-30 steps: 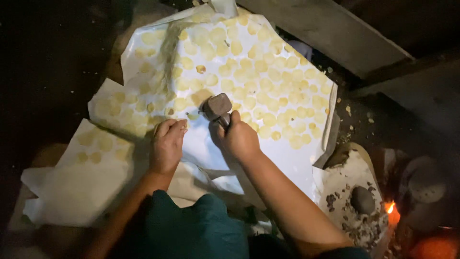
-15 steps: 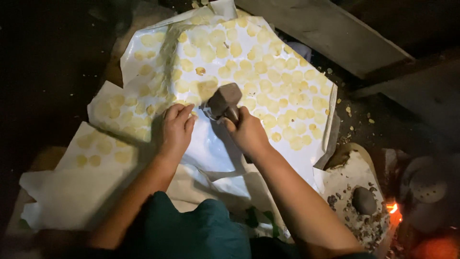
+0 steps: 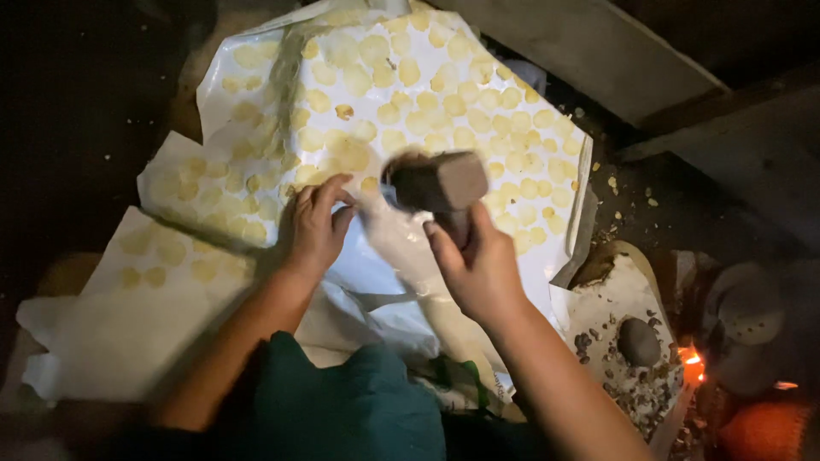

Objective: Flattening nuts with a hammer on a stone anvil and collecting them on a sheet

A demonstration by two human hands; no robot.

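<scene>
I've got the mallet (image 3: pixel 440 182) up in the air now, blurred, above the middle of the white sheet (image 3: pixel 530 94). Its blocky brown head lies with its long axis roughly left to right across the view, the flat end face turned right and a little toward the camera. The handle drops from under the head straight down into my right hand (image 3: pixel 478 269).

That right hand is clenched around the handle just below the head, thumb on the left side, fingers wrapped over, forearm running down to the lower right. My left hand (image 3: pixel 314 226) lies palm down on the sheet just left of the mallet, fingers bent and spread, tips beside a small pale disc (image 3: pixel 369 183); whether it pinches anything I can't tell.

The sheet is glossy, crinkled plastic, covered in rows of flat, round, yellowish discs (image 3: pixel 478 102). More sheets overlap to the left, their discs duller. A green cloth (image 3: pixel 359 410) covers my lap. To the right, a dark rounded stone (image 3: pixel 639 341) sits among crumbs, with a small orange flame (image 3: pixel 690 363) just beside it.
</scene>
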